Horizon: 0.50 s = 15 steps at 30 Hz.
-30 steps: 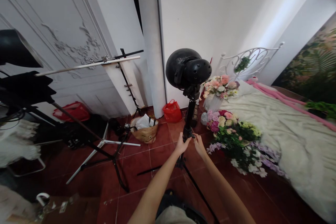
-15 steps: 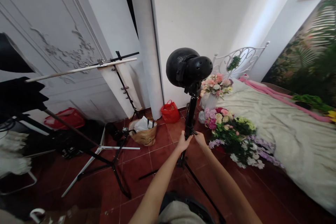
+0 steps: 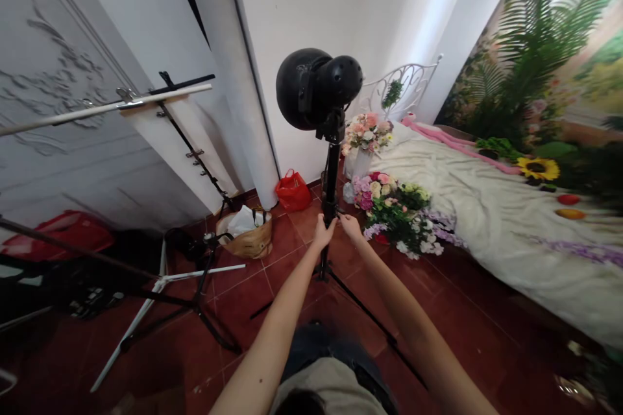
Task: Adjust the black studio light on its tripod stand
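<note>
A black stand rises upright in front of me, with a round black lamp head on top. My left hand is wrapped round the stand's pole below the lamp. On the pole's right side, my right hand pinches a small knob, mostly covered by the fingers. The stand's thin black legs spread over the red tiled floor below my hands.
Flower bunches lie right of the stand beside a bed with pale covers. A wicker basket, a red bag and a white-legged stand are left. A pale pole crosses the upper left.
The view has swung right, so the lamp stand and hands appear further left and higher, and more of the bed shows. Both hands are still at the pole.
</note>
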### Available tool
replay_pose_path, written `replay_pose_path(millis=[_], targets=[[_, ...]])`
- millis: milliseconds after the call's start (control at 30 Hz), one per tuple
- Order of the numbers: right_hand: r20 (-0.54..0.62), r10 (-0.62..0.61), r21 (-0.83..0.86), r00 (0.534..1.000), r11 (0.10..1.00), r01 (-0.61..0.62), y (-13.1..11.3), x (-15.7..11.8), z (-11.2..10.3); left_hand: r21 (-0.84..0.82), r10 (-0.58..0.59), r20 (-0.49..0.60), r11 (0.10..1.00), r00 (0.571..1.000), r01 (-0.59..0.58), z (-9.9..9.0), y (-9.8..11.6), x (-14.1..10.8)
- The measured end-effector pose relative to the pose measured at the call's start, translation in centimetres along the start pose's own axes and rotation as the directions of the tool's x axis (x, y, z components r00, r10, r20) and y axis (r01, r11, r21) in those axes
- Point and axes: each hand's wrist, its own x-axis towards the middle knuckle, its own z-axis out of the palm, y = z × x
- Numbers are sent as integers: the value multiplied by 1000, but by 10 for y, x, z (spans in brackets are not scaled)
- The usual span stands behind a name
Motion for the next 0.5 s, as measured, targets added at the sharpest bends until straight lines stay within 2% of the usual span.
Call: replay_pose_path(millis=[100, 200, 300, 400, 467, 500], targets=[[19, 67, 30, 998, 997, -68, 9, -32, -13, 14, -14, -11, 1000, 1000, 15, 2, 6, -1], [17, 140, 66, 990, 988, -141, 33, -82, -47, 79, -42, -37, 996, 998, 45, 5, 11, -3], [-40, 242, 114, 969, 965, -236, 66, -152, -101, 185, -66, -58, 980, 996, 75, 13, 18, -3], [-157, 338, 175, 928, 934, -311, 102, -236, -168, 294, -84, -93, 950, 992, 108, 23, 29, -4], [-257, 410, 249, 875, 903, -350, 125, -295, -216, 383, -126, -123, 909, 984, 164, 28, 37, -8], [-308, 458, 300, 834, 879, -371, 136, -326, -239, 430, -148, -150, 881, 978, 199, 31, 40, -12]])
